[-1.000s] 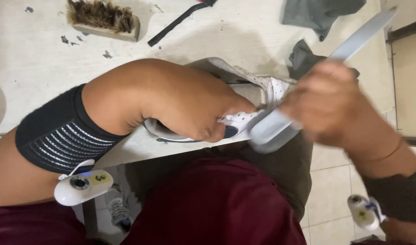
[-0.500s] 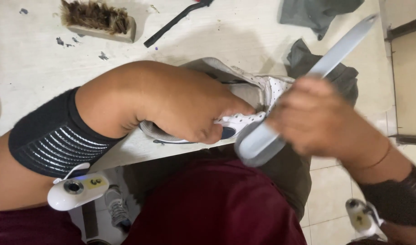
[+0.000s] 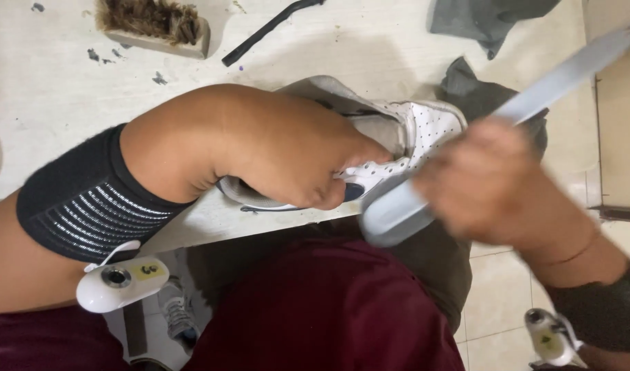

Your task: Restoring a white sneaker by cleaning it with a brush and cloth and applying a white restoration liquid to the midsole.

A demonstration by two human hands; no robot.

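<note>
A white sneaker (image 3: 425, 127) with a perforated toe lies on its side at the near edge of a pale worktable (image 3: 61, 89). My left hand (image 3: 287, 165) is pushed over and into the sneaker, gripping it by its side. My right hand (image 3: 493, 185), blurred by motion, grips a long flat grey tool (image 3: 555, 82) whose rounded near end sits against the sneaker's side and whose far end points up to the right.
A bristle brush (image 3: 153, 24) on a wooden block and a black strip (image 3: 270, 31) lie at the table's far side. Grey cloths (image 3: 479, 17) rest at the far right. Small white cameras (image 3: 119, 282) sit on both wrists. Tiled floor (image 3: 500, 295) lies below.
My right hand and the grey tool have slid right and slightly down along the sneaker. My left hand has kept its hold on the sneaker.
</note>
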